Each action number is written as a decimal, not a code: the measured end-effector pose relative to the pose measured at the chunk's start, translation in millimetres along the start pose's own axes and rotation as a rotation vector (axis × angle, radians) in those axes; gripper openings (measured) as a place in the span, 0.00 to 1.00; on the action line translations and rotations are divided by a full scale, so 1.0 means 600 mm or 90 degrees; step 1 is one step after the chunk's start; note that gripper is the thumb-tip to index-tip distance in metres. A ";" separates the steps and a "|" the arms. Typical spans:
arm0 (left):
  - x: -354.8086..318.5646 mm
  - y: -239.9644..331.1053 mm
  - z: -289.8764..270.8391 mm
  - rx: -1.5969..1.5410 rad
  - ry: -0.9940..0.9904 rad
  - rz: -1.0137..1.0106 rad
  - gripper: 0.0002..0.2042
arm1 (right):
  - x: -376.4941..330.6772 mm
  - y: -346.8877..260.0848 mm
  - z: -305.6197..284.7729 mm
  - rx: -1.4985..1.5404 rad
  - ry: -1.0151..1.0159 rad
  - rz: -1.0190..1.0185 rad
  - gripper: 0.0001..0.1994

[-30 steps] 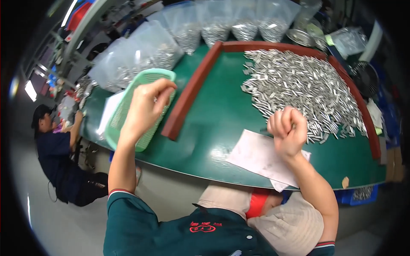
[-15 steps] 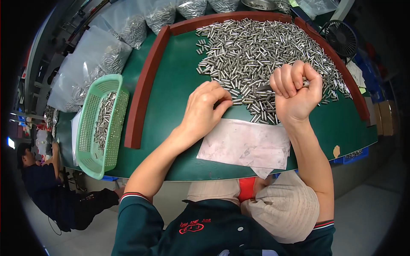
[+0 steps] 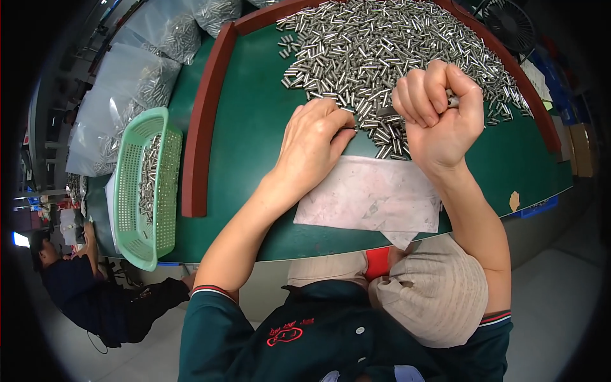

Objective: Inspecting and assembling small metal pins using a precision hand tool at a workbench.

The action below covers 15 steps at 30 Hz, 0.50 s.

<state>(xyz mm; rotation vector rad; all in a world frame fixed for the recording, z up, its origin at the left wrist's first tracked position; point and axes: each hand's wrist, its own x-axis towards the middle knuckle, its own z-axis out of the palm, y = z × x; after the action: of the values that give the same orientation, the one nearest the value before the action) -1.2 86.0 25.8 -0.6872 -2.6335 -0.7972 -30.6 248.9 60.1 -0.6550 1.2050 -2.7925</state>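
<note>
Across the far right part of the green bench (image 3: 251,121) spreads a heap of short metal pins (image 3: 375,54), its nearest tip running down between the two hands. The left hand (image 3: 313,141) lies low at the left side of that tip, thumb and index finger curled toward each other; whether they pinch a pin cannot be told. The right hand (image 3: 439,118) is clenched around a small tool (image 3: 452,100), mostly hidden in the fist, with a dark end poking out over the pins. Between the hands and the near edge a stained, pale pink cloth (image 3: 369,194) lies flat, one corner pointing toward that edge. A red-brown rail (image 3: 205,140) stands between the left hand and a green mesh basket (image 3: 166,191) near the left end, which holds a smaller lot of pins (image 3: 149,175). Beyond the basket lean clear bags (image 3: 105,111) partly filled with metal pieces. Another rail (image 3: 531,105) bounds the heap on the right, a black fan (image 3: 508,27) just outside it. A beige scrap (image 3: 514,201) lies by the near right edge, above a blue bin (image 3: 540,209). Off the left end sits a co-worker (image 3: 73,283) in dark clothes.
</note>
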 end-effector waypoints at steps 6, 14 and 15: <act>-0.007 -0.008 -0.026 0.028 -0.062 0.042 0.03 | -0.010 0.014 0.002 0.004 -0.003 0.025 0.18; -0.023 -0.019 -0.026 -0.026 -0.054 0.006 0.03 | -0.022 0.022 0.006 0.007 -0.007 0.019 0.18; -0.023 -0.017 -0.024 -0.055 -0.039 -0.033 0.03 | -0.022 0.023 0.005 -0.002 -0.004 0.022 0.18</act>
<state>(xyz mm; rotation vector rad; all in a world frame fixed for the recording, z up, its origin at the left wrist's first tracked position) 7.4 65.4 27.1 -0.6790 -2.6956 -0.9232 -19.4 239.8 47.5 -0.6357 1.2087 -2.7591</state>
